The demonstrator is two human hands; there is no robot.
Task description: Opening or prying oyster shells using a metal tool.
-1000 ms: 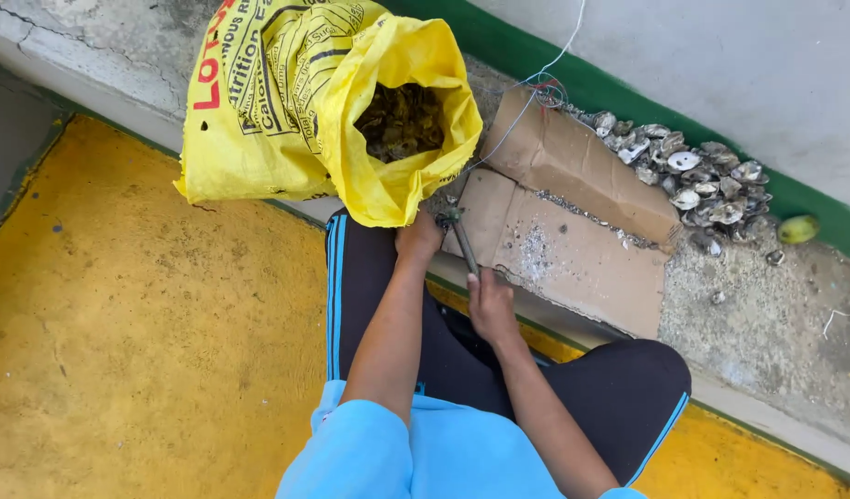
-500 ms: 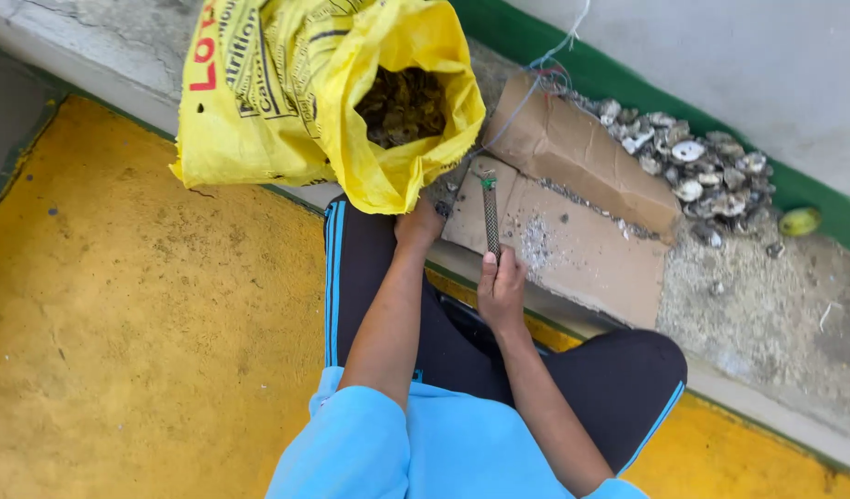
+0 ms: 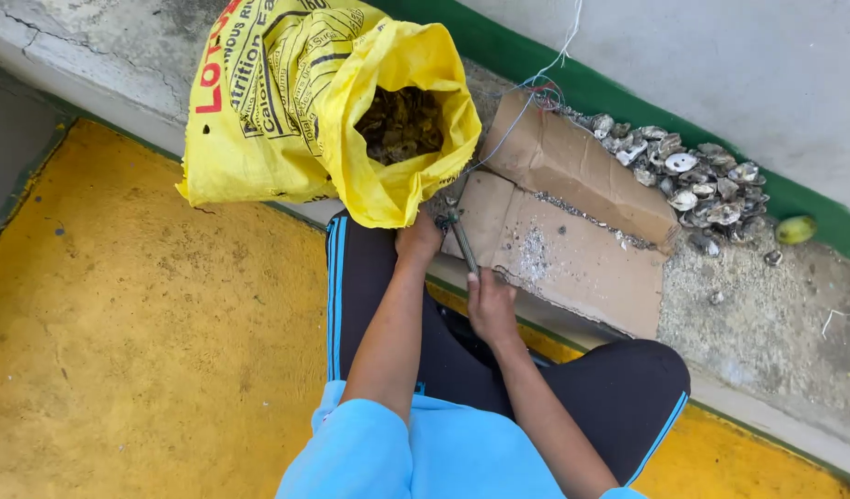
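I see a big yellow sack lying on its side on a grey ledge. Its mouth is open, and dark brown shells fill the inside. Just beside the sack lies a bent piece of brown cardboard with little white crumbs on it. Behind the cardboard there is a heap of pale shells by the wall. A small green fruit sits near the heap. A thin string hangs down over the cardboard. The wall has a green stripe at the bottom. The floor is yellow.
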